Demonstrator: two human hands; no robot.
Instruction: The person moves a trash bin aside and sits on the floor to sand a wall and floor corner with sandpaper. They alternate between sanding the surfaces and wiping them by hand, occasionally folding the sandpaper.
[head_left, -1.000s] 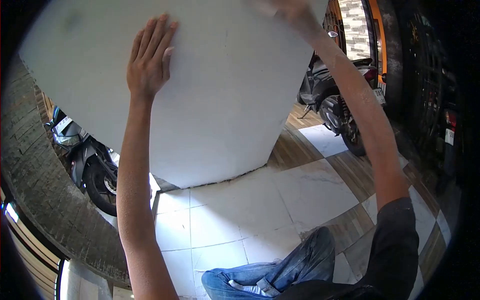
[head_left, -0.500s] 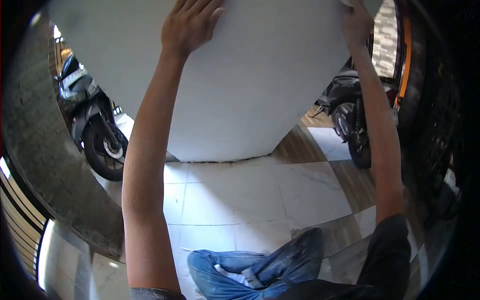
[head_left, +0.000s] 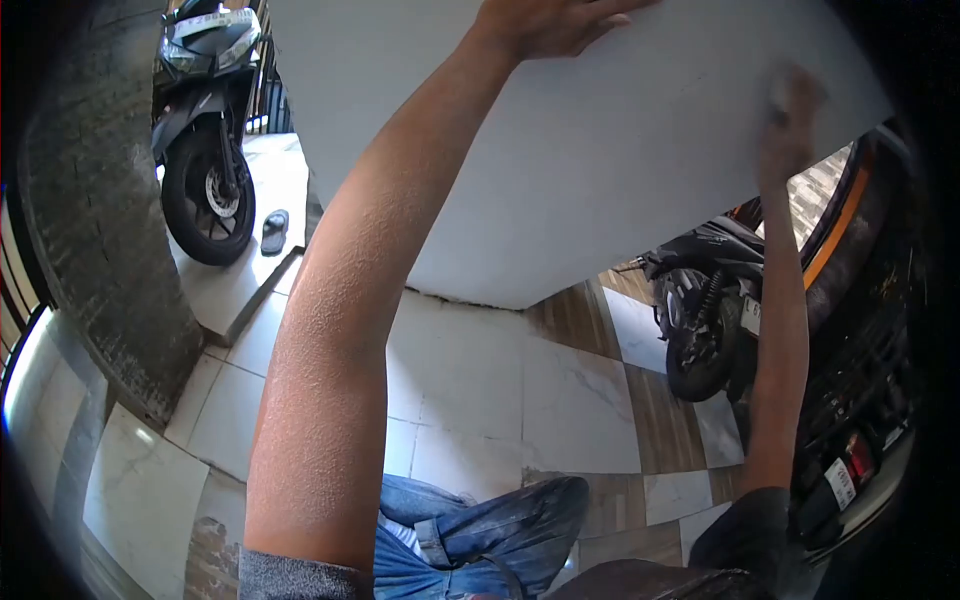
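A smooth grey-white wall, narrowing downward to the floor, fills the upper middle of the head view. My left hand lies against it at the top edge, fingers stretched out to the right and partly cut off by the frame. Farther right, my right hand is at the wall's surface near its right side. Motion blurs it, but the fingers look closed around something small and dark that I cannot make out.
A motorbike stands at left beside a dark sandal and a rough grey pillar. Another motorbike is behind my right forearm. My legs in jeans rest on the tiled floor.
The view has swung, so the wall and both hands sit farther right. My right hand is now lower and over the wall's surface, away from the top edge of the frame. My left hand stays against the wall.
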